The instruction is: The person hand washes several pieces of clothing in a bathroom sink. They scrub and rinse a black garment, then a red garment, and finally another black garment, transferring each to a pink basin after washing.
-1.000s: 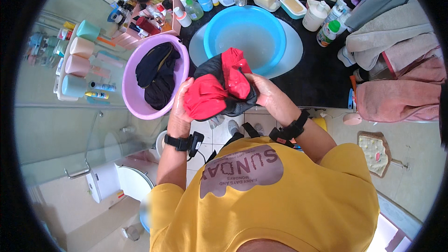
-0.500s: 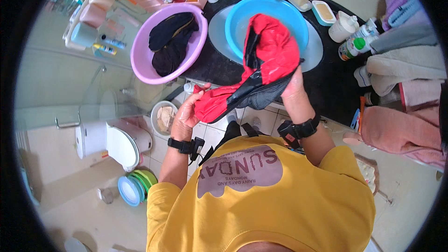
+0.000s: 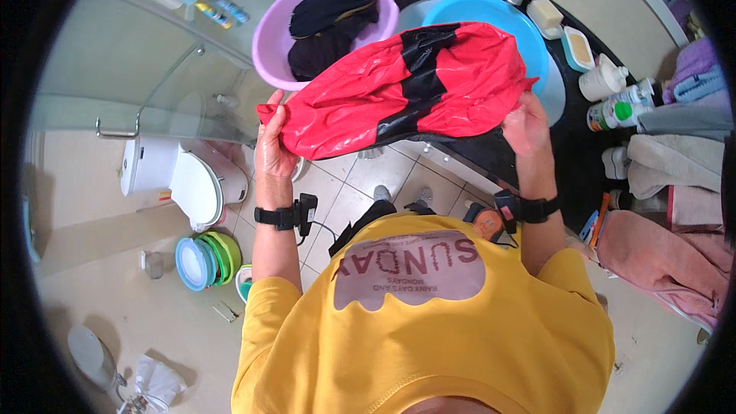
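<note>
Red cloth (image 3: 349,100), banded in black and shiny as if wet, spans the space between the two hands. The left hand (image 3: 274,146) pinches one end between thumb and fingers; the right hand (image 3: 527,124) is closed on the other. The step in hand looks to be holding the piece spread out; the next move likely calls for a firm pinch at both ends, since slick fabric could slip. Just beyond the left grip stands the purple basin (image 3: 267,50) with dark cloth (image 3: 333,27) inside; beyond the right grip, partly hidden by the red cloth, is the blue basin (image 3: 533,34). Farther past the right hand lie the soap (image 3: 545,13) and a green-capped bottle (image 3: 609,116), with towels (image 3: 667,161) off to its right.
</note>
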Demonstrator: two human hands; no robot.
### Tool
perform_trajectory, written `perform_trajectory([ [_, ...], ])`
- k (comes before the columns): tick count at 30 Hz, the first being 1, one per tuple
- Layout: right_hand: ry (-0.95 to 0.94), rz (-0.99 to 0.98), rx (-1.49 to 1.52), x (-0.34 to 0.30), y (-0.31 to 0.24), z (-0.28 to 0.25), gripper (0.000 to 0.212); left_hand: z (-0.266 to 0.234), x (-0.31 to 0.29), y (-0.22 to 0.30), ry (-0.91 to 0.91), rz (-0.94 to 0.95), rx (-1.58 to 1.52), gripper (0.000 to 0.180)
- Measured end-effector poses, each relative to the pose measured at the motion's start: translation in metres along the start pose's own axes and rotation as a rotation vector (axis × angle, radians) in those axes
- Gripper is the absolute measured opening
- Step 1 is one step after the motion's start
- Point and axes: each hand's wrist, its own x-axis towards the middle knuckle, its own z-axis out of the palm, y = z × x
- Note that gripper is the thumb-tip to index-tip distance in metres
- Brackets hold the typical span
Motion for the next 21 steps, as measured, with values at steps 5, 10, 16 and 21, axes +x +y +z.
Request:
perform_trajectory([
  [5, 0.102, -0.025, -0.091, -0.006, -0.001, 0.013, 0.048, -0.013, 0.008, 0.002, 0.07, 0.043, 0.079, 0.047],
  [10, 0.319, 0.005, -0.223, -0.003, 0.006, 0.034, 0.044, -0.026, 0.005, -0.002, 0.063, -0.057, 0.069, 0.043],
  [16, 0.453, -0.008, -0.342, 0.007, 0.011, 0.075, 0.045, -0.019, 0.003, -0.022, -0.074, -0.354, 0.103, 0.045],
  [21, 0.364, -0.073, -0.635, 0.011, 0.013, 0.1, 0.04, 0.026, 0.014, -0.051, -0.312, -0.637, 0.107, 0.056],
])
